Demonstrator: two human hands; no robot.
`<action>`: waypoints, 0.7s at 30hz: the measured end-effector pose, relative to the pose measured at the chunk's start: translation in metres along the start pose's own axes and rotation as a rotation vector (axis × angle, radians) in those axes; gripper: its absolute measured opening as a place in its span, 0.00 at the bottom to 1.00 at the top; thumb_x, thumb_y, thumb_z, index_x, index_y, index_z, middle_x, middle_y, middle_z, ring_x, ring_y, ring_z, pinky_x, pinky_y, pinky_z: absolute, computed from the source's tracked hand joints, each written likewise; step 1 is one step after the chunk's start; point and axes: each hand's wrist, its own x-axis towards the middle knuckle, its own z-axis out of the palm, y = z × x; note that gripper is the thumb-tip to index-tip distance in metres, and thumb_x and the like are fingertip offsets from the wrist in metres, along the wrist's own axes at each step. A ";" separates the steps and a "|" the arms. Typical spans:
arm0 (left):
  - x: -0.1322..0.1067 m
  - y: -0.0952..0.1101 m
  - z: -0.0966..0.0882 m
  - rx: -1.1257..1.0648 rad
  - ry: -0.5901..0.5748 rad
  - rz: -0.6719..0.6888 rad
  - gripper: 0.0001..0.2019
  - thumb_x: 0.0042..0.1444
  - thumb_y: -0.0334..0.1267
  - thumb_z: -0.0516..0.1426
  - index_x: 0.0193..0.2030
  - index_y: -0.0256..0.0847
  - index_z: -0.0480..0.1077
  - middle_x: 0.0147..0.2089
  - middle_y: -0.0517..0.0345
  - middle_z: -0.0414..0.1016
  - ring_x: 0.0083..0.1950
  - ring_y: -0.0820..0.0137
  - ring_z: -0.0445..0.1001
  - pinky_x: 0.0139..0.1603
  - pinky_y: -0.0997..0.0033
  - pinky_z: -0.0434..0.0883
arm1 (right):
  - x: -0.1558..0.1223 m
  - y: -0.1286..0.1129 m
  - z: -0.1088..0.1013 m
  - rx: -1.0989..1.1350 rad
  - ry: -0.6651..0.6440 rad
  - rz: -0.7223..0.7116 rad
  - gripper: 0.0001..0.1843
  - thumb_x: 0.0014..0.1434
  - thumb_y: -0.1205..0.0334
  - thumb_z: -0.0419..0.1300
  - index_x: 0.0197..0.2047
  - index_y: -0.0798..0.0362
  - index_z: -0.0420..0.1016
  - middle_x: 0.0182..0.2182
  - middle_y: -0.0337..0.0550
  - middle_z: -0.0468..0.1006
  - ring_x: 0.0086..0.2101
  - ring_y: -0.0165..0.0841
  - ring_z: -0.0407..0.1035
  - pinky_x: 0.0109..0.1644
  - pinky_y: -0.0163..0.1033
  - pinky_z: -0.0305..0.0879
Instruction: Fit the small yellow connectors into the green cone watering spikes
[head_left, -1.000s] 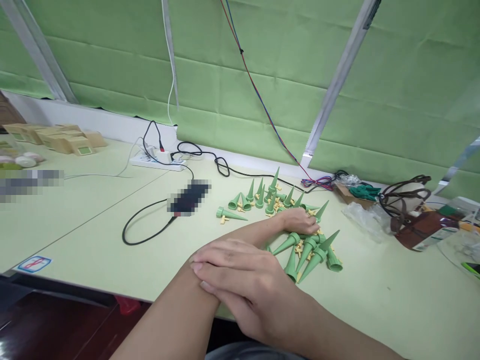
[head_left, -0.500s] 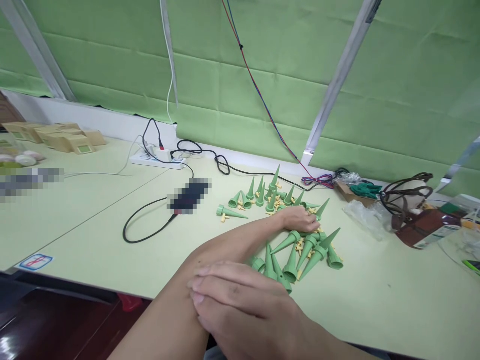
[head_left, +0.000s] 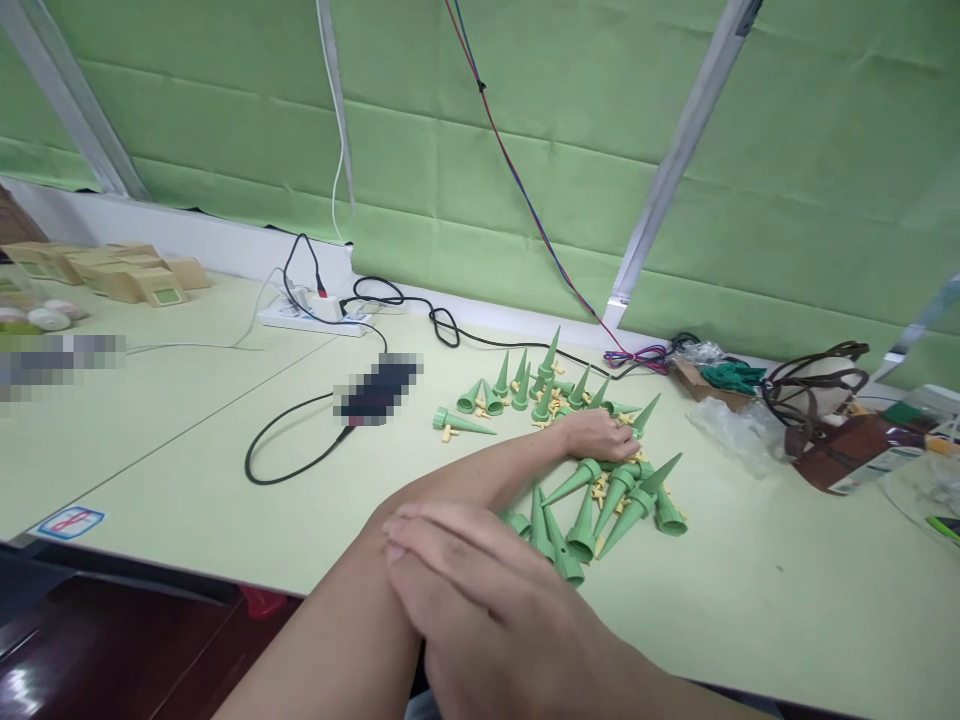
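Reaching across the table, my left hand point(head_left: 602, 437) is closed among green plastic watering spikes, with its fingers curled down. Whatever is under those fingers is hidden. Upright and tipped-over green spikes point(head_left: 547, 400) cluster just behind it, and more spikes point(head_left: 630, 505) lie in front, pointing different ways. Small yellow valves point(head_left: 600, 488) are scattered between them. A single spike point(head_left: 463, 423) lies on its side to the left of the pile. My right hand point(head_left: 487, 590) rests across my left forearm, fingers stretched and close together, holding nothing.
A blurred-out dark device point(head_left: 377, 388) on a black cable lies left of the spikes, near a white power strip point(head_left: 315, 318). To the right are a plastic bag point(head_left: 731, 435), a brown bottle point(head_left: 855, 455) and a cardboard box point(head_left: 709, 385). Beige boxes point(head_left: 112, 270) stand far left.
My right hand has shifted slightly on the forearm, its knuckles a little higher. My left hand stays at the same place, still closed. The spikes look unmoved.
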 end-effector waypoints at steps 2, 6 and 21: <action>0.000 0.000 0.000 -0.001 0.001 -0.005 0.12 0.64 0.24 0.45 0.38 0.33 0.68 0.29 0.52 0.72 0.26 0.70 0.73 0.22 0.73 0.59 | 0.002 -0.007 0.002 0.014 -0.021 -0.012 0.17 0.66 0.70 0.48 0.53 0.57 0.72 0.56 0.47 0.74 0.59 0.34 0.63 0.64 0.36 0.64; -0.001 0.000 0.001 -0.005 0.005 -0.003 0.12 0.64 0.24 0.44 0.38 0.33 0.68 0.29 0.52 0.72 0.26 0.70 0.73 0.22 0.73 0.59 | 0.008 -0.016 -0.003 0.094 -0.127 -0.041 0.14 0.67 0.70 0.49 0.49 0.52 0.74 0.52 0.39 0.77 0.56 0.30 0.66 0.61 0.29 0.66; -0.001 0.000 0.004 -0.008 0.025 -0.027 0.12 0.64 0.23 0.45 0.37 0.33 0.67 0.30 0.52 0.72 0.27 0.69 0.74 0.21 0.73 0.58 | -0.009 -0.007 0.014 -0.067 -0.049 -0.021 0.15 0.63 0.69 0.54 0.50 0.51 0.76 0.50 0.45 0.78 0.53 0.38 0.70 0.57 0.36 0.74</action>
